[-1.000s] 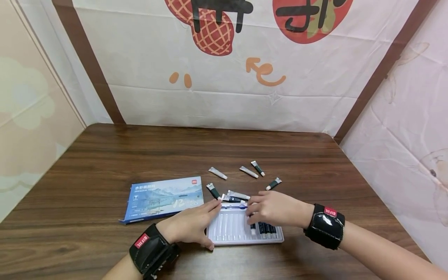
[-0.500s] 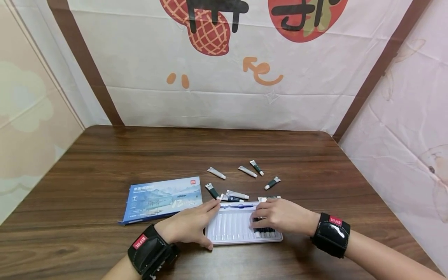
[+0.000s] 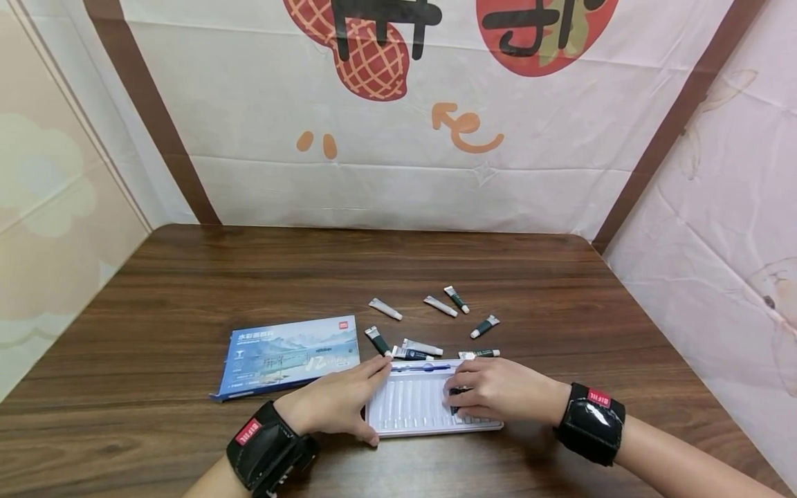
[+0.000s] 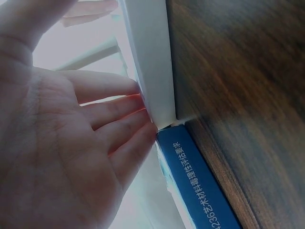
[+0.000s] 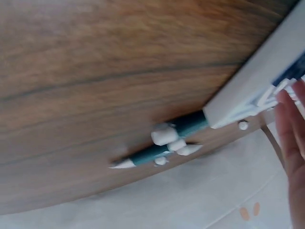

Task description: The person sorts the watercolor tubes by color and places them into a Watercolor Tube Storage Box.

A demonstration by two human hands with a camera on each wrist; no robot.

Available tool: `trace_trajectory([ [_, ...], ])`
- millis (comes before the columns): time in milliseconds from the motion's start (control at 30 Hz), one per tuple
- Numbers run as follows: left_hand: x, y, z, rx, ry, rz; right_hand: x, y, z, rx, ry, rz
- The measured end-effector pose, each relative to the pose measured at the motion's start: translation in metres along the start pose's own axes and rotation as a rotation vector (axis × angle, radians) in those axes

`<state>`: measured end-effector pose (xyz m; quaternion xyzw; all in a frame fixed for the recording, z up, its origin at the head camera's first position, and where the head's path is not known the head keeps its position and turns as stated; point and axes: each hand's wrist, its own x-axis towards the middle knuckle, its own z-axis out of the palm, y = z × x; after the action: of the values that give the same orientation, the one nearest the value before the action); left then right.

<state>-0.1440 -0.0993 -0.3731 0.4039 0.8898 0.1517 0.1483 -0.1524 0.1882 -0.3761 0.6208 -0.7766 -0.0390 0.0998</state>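
Observation:
A white plastic tray with moulded slots lies near the table's front. Several dark paint tubes sit in its right part, mostly hidden under my right hand. That hand's fingers lie across these tubes; in the right wrist view its extended fingers reach over the tray's edge beside a dark tube. My left hand spans the tray's left end, thumb at the front corner and fingertips at the back corner. In the left wrist view its straight fingers touch the tray's white side.
A blue paint box lies left of the tray. Behind the tray are scattered paint tubes: a silver one, a dark green one, a dark one and several more. A printed cloth hangs beyond the table's far edge.
My right hand has shifted right along the tray, uncovering a tube behind it, and its fingers now cover the white caps of the tubes in the slots. My left hand stays at the tray's end.

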Motion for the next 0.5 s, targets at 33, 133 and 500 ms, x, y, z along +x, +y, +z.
trace_trajectory([
  [33, -0.0002, -0.0001, 0.0, -0.001, -0.001, -0.001, 0.0015, -0.001, -0.0006, -0.01, -0.003, 0.002],
  [133, -0.0005, -0.0003, 0.0003, -0.006, -0.002, -0.004, 0.0051, -0.0039, -0.0023, -0.045, -0.007, 0.008],
  [500, 0.0002, -0.0008, 0.0011, -0.008, 0.004, -0.006, 0.0092, -0.0036, -0.0062, 0.02, -0.103, 0.091],
])
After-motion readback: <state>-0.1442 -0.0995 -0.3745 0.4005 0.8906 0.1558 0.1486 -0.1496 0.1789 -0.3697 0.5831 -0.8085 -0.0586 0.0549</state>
